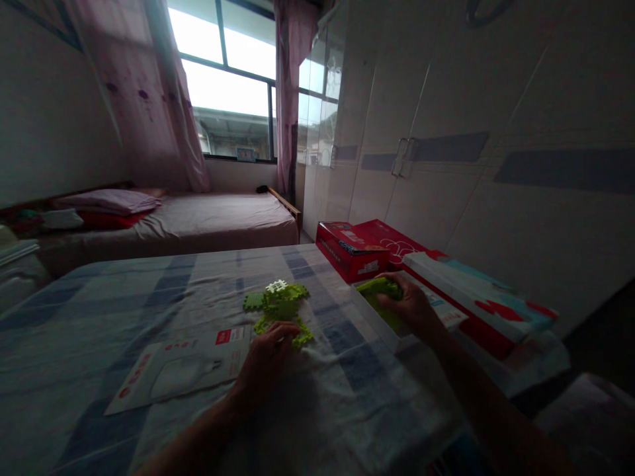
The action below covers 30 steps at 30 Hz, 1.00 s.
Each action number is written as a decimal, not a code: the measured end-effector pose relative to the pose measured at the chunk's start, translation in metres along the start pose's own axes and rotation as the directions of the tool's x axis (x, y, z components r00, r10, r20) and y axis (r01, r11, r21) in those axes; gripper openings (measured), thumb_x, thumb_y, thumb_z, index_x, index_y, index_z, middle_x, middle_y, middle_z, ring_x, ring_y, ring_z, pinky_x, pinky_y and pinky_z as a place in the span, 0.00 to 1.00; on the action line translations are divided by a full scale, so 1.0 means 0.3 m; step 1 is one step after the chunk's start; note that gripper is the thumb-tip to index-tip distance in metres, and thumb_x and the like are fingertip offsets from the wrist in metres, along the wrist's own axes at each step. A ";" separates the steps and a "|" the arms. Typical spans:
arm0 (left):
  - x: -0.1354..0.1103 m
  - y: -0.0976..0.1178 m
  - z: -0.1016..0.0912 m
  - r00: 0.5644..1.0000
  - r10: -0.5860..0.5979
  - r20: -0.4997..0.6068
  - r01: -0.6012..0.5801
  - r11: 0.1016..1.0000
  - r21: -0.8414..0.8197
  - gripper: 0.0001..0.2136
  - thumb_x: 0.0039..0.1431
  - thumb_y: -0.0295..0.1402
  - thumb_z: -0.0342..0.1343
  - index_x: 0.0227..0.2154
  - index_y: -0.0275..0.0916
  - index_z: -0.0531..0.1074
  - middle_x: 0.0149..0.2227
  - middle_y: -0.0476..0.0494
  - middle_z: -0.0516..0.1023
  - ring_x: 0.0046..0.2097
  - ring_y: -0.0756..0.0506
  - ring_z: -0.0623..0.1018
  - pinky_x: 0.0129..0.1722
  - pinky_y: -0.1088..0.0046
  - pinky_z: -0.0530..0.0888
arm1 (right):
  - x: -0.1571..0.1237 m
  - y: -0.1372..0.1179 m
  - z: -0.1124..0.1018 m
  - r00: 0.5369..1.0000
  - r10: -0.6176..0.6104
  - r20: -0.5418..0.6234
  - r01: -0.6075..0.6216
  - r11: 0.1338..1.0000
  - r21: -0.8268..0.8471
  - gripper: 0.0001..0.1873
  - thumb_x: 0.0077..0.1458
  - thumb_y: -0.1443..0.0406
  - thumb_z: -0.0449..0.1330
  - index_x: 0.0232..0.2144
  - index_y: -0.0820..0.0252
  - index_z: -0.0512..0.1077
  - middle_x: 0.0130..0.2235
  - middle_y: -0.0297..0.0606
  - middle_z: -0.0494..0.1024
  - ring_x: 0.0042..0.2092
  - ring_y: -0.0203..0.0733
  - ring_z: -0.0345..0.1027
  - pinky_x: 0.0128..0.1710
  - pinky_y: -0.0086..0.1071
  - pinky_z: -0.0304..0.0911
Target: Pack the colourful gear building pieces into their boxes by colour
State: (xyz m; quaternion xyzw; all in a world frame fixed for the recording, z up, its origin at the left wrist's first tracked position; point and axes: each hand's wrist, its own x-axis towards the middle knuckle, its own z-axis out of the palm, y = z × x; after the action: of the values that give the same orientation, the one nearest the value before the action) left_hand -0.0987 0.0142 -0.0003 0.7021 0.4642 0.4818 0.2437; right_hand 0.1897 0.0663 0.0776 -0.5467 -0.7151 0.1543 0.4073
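Observation:
A small pile of green interlocking puzzle pieces [284, 308] lies on the cloth-covered table, with one white puzzle piece [276, 286] at its far side. At the near edge of this pile is my left hand [270, 347], its fingers curled and pressed together; whatever they hold is hidden. To the right stands an open white box [372, 318] with more green pieces inside. My right hand [411, 305] reaches into it from the right, thumb and fingers closed around some green puzzle pieces [389, 289].
A flat printed white card [181, 370] lies left of my left hand. Beyond the white box are a red box [350, 254] and a long stack of red and white boxes [466, 297]. A bed [213, 215] is past the table, and wardrobe doors [426, 132] line the right.

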 end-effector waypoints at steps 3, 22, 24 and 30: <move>0.002 -0.009 0.002 1.000 0.029 0.004 -0.029 1.000 -0.002 0.11 0.57 0.33 0.46 0.32 0.38 0.74 0.37 0.42 0.77 0.40 0.47 0.76 0.37 0.72 0.74 | 0.022 0.095 -0.060 0.995 0.098 0.035 -0.095 0.992 -0.085 0.22 0.46 0.58 0.58 0.44 0.59 0.70 0.35 0.40 0.78 0.34 0.43 0.72 0.33 0.34 0.66; 0.001 -0.040 0.000 0.993 0.121 0.009 -0.122 0.989 0.085 0.10 0.56 0.29 0.47 0.31 0.38 0.74 0.38 0.41 0.76 0.39 0.47 0.77 0.38 0.71 0.74 | 0.097 0.130 0.006 0.942 0.072 0.328 0.118 0.843 -0.525 0.21 0.59 0.57 0.44 0.47 0.56 0.71 0.48 0.42 0.73 0.49 0.46 0.66 0.48 0.36 0.57; 0.001 -0.045 0.001 0.992 0.128 0.014 -0.129 0.988 0.085 0.10 0.56 0.29 0.47 0.31 0.38 0.74 0.39 0.41 0.76 0.40 0.47 0.77 0.38 0.71 0.74 | 0.088 0.109 -0.011 0.946 0.024 0.323 0.137 0.874 -0.466 0.21 0.59 0.59 0.44 0.48 0.58 0.71 0.49 0.43 0.73 0.50 0.45 0.65 0.50 0.36 0.57; 0.002 -0.047 0.001 0.989 0.144 0.015 -0.145 0.984 0.101 0.10 0.55 0.27 0.47 0.31 0.39 0.74 0.39 0.43 0.77 0.39 0.48 0.77 0.38 0.71 0.74 | 0.015 0.048 -0.127 0.877 0.034 0.479 0.115 0.954 -0.278 0.21 0.49 0.53 0.57 0.43 0.57 0.74 0.44 0.39 0.76 0.44 0.42 0.69 0.43 0.31 0.62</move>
State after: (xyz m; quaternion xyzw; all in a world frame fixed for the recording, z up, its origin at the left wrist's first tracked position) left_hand -0.1042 0.0210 -0.0113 0.7473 0.4351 0.4712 0.1738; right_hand 0.2274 0.0670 0.0937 -0.5314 -0.8198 0.1660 0.1342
